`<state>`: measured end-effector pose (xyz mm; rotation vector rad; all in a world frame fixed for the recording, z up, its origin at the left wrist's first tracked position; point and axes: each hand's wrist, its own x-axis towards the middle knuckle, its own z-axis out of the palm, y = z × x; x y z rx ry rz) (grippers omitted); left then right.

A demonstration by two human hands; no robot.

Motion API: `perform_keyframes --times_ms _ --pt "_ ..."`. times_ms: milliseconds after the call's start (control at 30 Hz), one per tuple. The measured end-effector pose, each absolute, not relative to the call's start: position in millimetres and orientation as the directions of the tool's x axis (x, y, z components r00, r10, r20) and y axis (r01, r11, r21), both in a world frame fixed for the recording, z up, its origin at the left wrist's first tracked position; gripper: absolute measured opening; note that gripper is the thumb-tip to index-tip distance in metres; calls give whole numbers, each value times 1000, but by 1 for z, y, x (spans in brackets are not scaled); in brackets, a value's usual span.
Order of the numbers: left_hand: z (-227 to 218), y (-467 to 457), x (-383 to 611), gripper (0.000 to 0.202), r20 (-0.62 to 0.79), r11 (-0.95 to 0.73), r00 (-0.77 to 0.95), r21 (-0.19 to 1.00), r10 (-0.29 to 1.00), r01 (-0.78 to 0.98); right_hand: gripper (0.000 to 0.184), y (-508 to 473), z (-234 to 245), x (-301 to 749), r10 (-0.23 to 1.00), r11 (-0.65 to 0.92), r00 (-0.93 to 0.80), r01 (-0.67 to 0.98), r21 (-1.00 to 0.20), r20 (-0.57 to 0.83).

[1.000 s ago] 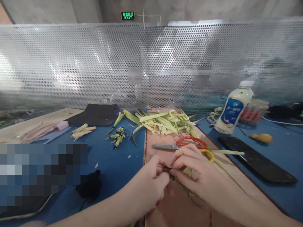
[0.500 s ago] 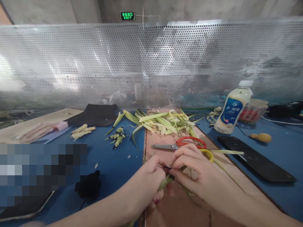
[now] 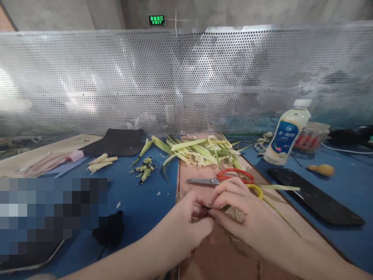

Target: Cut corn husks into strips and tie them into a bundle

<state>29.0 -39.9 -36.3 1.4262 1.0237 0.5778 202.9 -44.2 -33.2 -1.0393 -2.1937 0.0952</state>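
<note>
My left hand (image 3: pixel 190 223) is closed, with its thumb laid across towards my right hand. The fingers of my right hand (image 3: pixel 239 206) are pinched together just beside it. Between the two sets of fingertips runs a thin dark strand (image 3: pixel 206 208). Thin green leaf strips (image 3: pixel 233 239) hang below my right hand; their upper part is hidden by the fingers. Just beyond my hands lie scissors (image 3: pixel 204 181) with one red and one yellow handle, blades pointing left. Behind them is a pile of pale green husk leaves (image 3: pixel 201 149) on a pinkish-brown board (image 3: pixel 215 256).
On the blue table to the right are a black phone (image 3: pixel 317 198), a bottle (image 3: pixel 287 132) and a yellow bulb-shaped object (image 3: pixel 322 170). Left lie a knotted green piece (image 3: pixel 144 170), pale twisted husks (image 3: pixel 101 162) and a black bundle (image 3: pixel 109 229). A perforated metal screen (image 3: pixel 116 77) stands behind.
My left thumb has straightened and come down over the front, and the green strip beneath my left fist is now out of sight. My right hand has hardly moved.
</note>
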Motion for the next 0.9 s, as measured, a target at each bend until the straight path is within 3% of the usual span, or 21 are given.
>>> perform_keyframes --times_ms 467,700,900 --pt "-19 -44 36 8 -324 191 407 923 854 333 15 -47 -27 206 734 669 -493 642 -374 467" --pt "-33 -41 35 6 -255 147 447 954 858 261 13 -49 -27 209 717 672 -477 666 -323 509" --pt "-27 -42 36 4 -267 149 442 947 856 284 12 -46 -25 208 714 691 -499 615 -378 491"
